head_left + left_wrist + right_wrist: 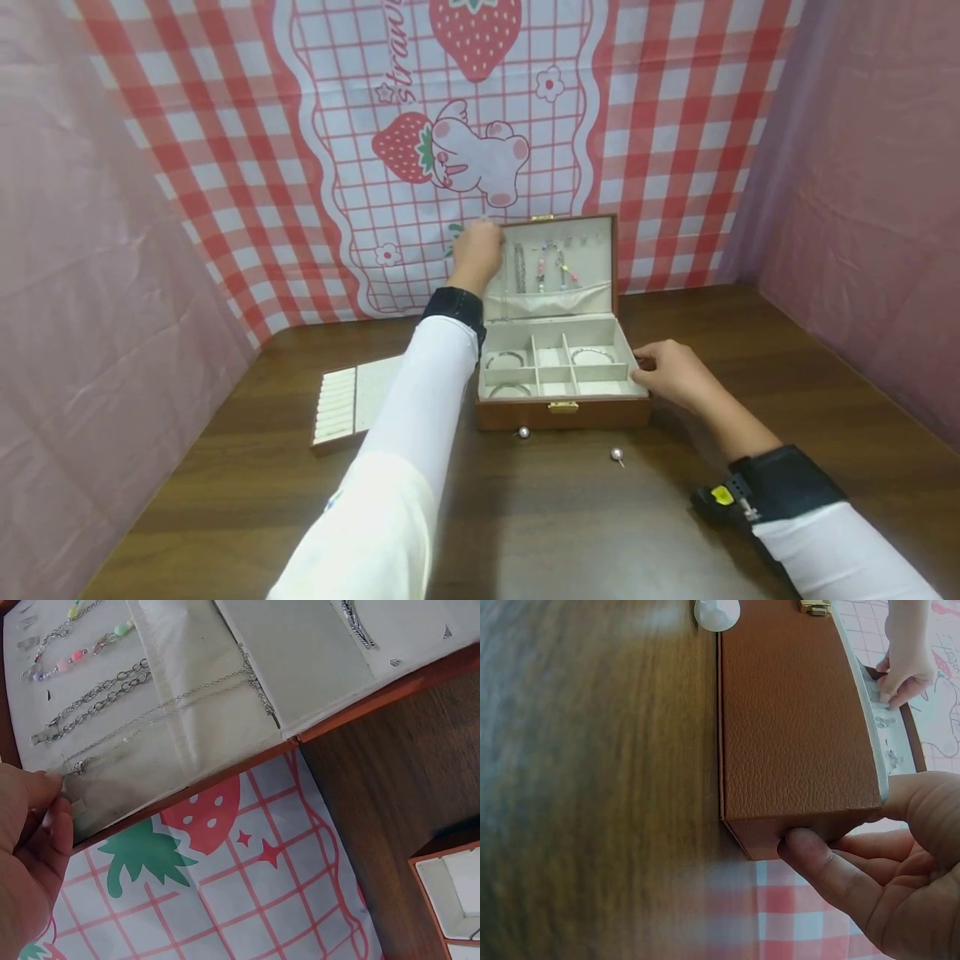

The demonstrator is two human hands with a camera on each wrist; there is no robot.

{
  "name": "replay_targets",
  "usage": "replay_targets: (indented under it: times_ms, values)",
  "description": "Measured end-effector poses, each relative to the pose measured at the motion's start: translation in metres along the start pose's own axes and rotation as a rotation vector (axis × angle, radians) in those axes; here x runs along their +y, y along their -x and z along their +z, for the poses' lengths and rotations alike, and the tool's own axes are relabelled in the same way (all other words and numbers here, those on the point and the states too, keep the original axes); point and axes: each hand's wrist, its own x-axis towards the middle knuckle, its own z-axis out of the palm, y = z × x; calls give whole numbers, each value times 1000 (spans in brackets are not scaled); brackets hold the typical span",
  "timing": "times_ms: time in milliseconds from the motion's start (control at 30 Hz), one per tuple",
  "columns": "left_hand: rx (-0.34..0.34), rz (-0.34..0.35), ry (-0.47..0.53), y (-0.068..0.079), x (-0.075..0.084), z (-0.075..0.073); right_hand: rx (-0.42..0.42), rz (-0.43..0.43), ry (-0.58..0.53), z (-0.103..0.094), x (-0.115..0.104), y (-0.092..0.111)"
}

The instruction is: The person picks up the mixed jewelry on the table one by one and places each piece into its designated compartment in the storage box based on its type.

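Observation:
A brown jewelry box stands with its lid raised. At the lid's upper left corner my left hand pinches the top end of a thin silver necklace, which hangs down over the lid's cloth pocket. Beside it on the lid hang a thicker chain and a beaded bracelet. My right hand grips the box's right wall, fingertips pressed on the outer side. Silver bangles lie in several of the box's compartments.
Left of the box, partly behind my left forearm, lies a tray with ring rolls. Two pearl-headed pieces, one by the box's front and another pearl piece nearer me, lie on the wooden table. A checked strawberry cloth hangs behind.

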Motion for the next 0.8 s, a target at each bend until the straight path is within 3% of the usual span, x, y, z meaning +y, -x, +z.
replay_targets:
  times_ms: [267, 467, 567, 800]
  values:
    - [-19, -19, 50, 8, -3, -2, 0, 0, -1, 0, 0, 0]
    - [20, 41, 124, 22, -5, 2, -22, 19, -5, -2, 0, 0]
    - [-62, 64, 117, 29, -3, 7, -27, 25, -14, -2, -1, -1]
    - [-368, 145, -27, 40, 9, 28, -33, 29, -19, -2, -2, -1]
